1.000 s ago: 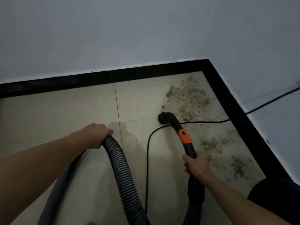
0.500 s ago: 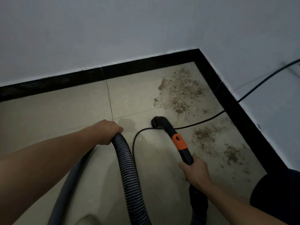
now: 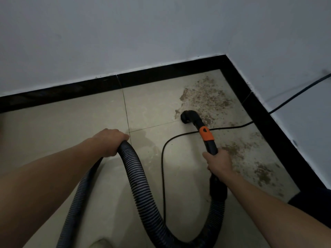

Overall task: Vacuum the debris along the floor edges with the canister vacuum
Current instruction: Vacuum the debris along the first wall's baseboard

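Observation:
My left hand [image 3: 110, 143] grips the top of the looped, ribbed black vacuum hose [image 3: 138, 183]. My right hand [image 3: 218, 161] holds the black wand just below its orange collar [image 3: 206, 133]. The curved black nozzle [image 3: 188, 117] sits mouth down on the beige tile at the near left edge of a large brown debris patch [image 3: 206, 96] in the corner. A second debris patch [image 3: 238, 146] lies just right of my right hand, and a third debris patch [image 3: 263, 174] lies farther right near the black skirting. The canister is out of view.
A thin black power cord [image 3: 163, 158] runs along the floor between my hands, passes under the wand and climbs the right wall. Black skirting [image 3: 161, 75] lines both walls and meets at the corner. A dark shape [image 3: 311, 208] sits at the lower right.
The nozzle moved back, then forward again to the edge of the corner debris patch. Both hands kept their holds on hose and wand.

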Demonstrator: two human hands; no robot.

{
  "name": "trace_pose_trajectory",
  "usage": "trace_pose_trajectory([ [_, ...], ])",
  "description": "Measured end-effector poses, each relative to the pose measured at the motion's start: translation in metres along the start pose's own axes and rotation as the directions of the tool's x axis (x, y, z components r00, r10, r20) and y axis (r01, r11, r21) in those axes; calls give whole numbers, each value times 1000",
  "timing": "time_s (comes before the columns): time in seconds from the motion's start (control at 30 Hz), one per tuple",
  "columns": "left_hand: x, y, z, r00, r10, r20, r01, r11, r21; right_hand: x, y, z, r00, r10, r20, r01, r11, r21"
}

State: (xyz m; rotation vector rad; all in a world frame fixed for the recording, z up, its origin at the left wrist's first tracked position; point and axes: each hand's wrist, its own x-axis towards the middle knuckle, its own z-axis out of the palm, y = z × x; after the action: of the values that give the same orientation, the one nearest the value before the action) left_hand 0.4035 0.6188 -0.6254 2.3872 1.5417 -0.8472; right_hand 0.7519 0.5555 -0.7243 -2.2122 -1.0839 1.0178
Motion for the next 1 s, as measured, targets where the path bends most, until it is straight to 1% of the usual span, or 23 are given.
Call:
trace_pose_trajectory([
  [0.17,-2,1,1,1000,6,5,-6,1000,-2,8,-17,16,992,-85,90,93,991,-92],
  [0.3,-3,-2,-2,1000,-5,-4,4,999,-38,18,-28,23,996,-79,50,85,987,-137],
  [0.4,-4,-9,-4,999,-25,-28,22,997,-73,33,-36,25,999,-50,-14,47,987,-154],
  [0.5,-2,-14,-5,997,-53,-61,46,993,-112,55,-43,22,997,-15,-73,6,991,-132],
  [0.63,2,-21,-6,993,-79,-86,64,985,-161,84,-54,23,995,29,-90,-35,997,-66],
  [0.87,9,-29,-3,987,-117,-108,86,963,-254,138,-82,26,989,47,-143,-41,998,41],
  [1.0,11,-34,4,981,-146,-128,103,949,-297,167,-98,25,991,57,-121,-49,996,68],
])
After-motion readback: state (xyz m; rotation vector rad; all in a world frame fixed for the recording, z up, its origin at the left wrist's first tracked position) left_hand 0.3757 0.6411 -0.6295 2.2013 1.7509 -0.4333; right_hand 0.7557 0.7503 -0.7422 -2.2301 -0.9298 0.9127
